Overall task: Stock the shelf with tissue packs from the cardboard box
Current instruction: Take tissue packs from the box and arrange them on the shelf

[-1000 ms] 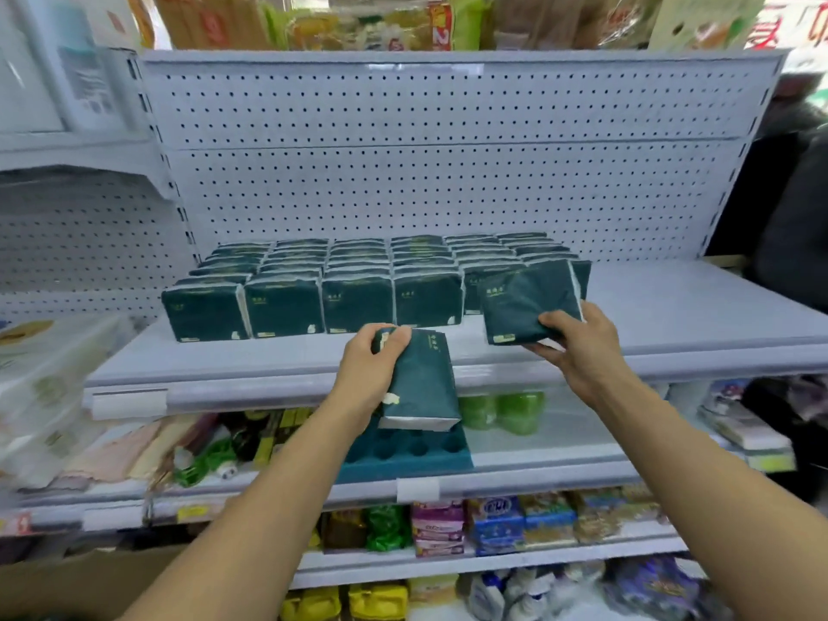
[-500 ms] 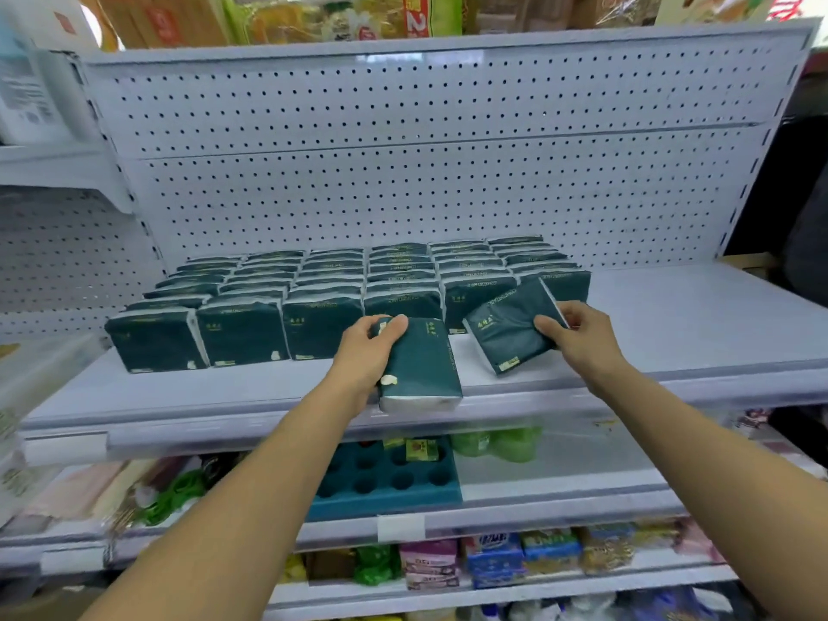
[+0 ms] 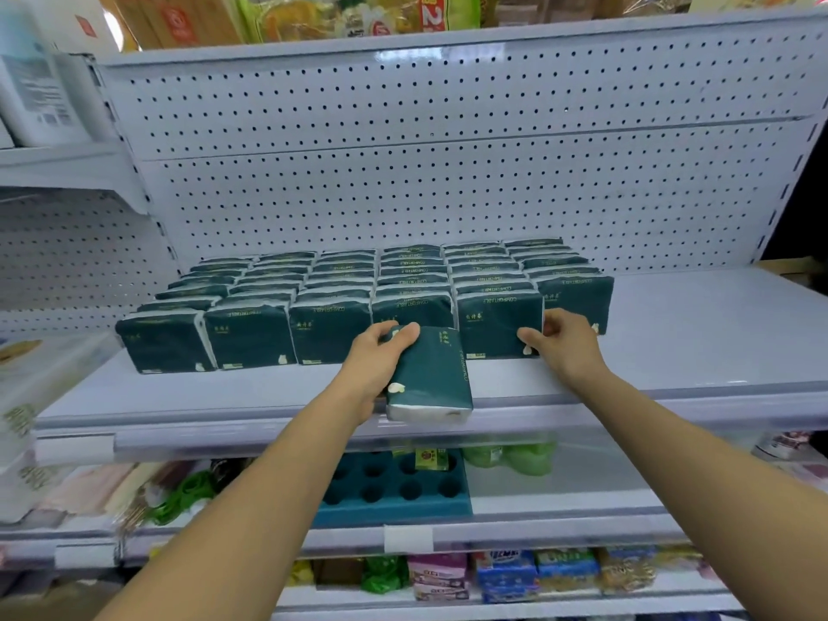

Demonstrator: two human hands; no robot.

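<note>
White metal shelf [image 3: 672, 351] w/ rows of packs; left hand [image 3: 381, 365] grips dark green tissue pack [image 3: 430, 374], right hand [image 3: 562, 347] pinches upright front-row pack [image 3: 497, 324].

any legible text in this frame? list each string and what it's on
"COMFORTABLE": printed upside down on the tops of the front-row tissue packs.
"2": red package on the top shelf, cut off.
Gold characters on the pack faces: too small to read.
Lower-shelf product labels: blurred.
Price-tag holders: blank.

The left hand [image 3: 376, 365] covers the left side of the held tissue pack [image 3: 430, 378]. Goods on the top shelf [image 3: 313, 15] are cut off by the upper edge. Lower-left items are blurred.
</note>
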